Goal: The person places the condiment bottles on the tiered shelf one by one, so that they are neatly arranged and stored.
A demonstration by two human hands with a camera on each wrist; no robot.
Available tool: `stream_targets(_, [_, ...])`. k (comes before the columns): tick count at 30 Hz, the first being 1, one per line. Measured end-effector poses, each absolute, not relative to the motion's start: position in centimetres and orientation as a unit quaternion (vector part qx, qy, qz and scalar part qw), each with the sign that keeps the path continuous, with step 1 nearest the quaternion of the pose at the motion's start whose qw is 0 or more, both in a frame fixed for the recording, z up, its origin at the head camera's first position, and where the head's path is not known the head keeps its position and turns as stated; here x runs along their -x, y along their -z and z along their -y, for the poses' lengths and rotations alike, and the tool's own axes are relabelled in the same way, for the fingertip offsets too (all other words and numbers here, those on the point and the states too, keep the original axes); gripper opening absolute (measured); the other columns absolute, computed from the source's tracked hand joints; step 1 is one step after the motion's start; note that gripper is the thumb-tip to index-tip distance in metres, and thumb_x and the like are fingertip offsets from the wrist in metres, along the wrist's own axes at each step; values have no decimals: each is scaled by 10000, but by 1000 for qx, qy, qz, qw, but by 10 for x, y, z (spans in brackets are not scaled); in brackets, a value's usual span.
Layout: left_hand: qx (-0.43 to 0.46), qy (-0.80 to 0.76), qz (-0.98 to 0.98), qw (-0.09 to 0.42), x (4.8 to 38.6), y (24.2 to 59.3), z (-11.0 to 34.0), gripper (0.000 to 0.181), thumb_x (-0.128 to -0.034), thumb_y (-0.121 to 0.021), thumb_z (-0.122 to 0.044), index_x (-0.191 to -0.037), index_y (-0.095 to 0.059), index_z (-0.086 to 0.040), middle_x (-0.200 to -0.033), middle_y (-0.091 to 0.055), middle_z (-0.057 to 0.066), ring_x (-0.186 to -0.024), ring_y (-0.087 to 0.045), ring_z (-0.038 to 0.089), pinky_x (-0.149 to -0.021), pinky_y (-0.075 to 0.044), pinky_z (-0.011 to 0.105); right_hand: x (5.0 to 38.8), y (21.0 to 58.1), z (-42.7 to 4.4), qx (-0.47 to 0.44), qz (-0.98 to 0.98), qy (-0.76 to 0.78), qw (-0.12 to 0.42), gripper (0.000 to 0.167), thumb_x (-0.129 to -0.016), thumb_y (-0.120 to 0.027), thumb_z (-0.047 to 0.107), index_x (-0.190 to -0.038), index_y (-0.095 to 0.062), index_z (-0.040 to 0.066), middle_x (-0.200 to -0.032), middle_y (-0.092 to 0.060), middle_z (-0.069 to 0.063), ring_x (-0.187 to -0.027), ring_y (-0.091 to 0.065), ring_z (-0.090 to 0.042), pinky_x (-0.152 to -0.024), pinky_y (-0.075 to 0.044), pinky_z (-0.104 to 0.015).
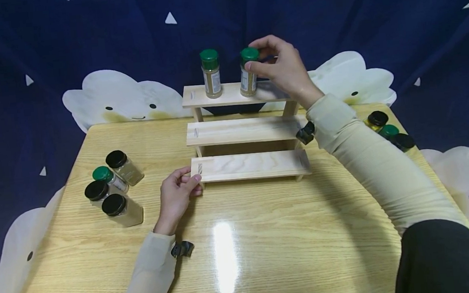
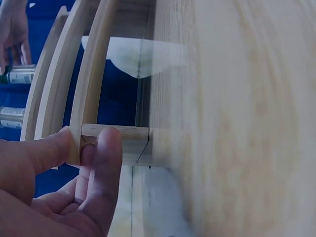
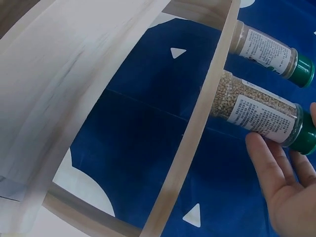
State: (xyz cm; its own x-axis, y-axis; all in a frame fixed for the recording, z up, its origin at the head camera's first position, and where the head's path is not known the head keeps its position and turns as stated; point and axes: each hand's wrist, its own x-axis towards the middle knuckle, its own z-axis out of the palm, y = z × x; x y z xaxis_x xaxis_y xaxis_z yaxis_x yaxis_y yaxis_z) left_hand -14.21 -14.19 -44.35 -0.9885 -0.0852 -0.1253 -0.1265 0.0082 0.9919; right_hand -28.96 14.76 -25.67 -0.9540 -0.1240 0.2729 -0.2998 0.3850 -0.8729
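Note:
A three-tier wooden rack [image 1: 247, 130] stands at the back of the table. My left hand [image 1: 176, 193] pinches the left end of its lowest tier, thumb on top and fingers below, as the left wrist view shows. On the top tier, my right hand [image 1: 283, 65] holds a green-capped spice jar [image 1: 248, 78] near its cap. This jar stands upright on the board, and pale grains [image 3: 224, 96] fill it in the right wrist view. To its left, apart from it, stands a second green-capped jar [image 1: 212, 76].
Left of the rack, several jars stand grouped, including a black-capped jar [image 1: 123, 210] and a green-capped one [image 1: 109, 176]. More jars, including a black-capped one [image 1: 402, 142], stand at the table's right edge, partly behind the right sleeve [image 1: 370, 167]. A dark blue curtain [image 1: 132, 34] hangs behind.

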Motion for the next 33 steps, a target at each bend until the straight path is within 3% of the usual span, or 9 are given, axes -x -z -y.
stream_targets(9, [83,-703,-706,22,142,441,141,400,-1042,-701,65,-1403,-580,186,-905,-671,105,-722,-718,94,-715,-688,222,284,260,-158,-129,825,-545,78,492,-963,-852,143,-1415,-666,82,-1191,-702,-49,-1014,-676,-204,-884,-609,-259])
stream_targets(16, [86,-698,-710,25,144,444,142,404,-1043,-705,56,-1412,-583,170,-919,-673,104,-727,-722,96,-732,-691,229,272,256,-176,-130,805,-573,79,507,-976,-837,127,-1443,-650,60,-1266,-704,-117,-1041,-694,-233,-863,-655,-267])
stream_targets(33, [88,-699,-709,28,144,442,142,412,-1043,-705,57,-1416,-574,173,-914,-665,94,-736,-727,105,-733,-690,229,225,247,-224,-160,782,-591,115,300,-1038,-759,60,-1336,-728,80,-1194,-724,-120,-1044,-717,-231,-820,-658,-216])
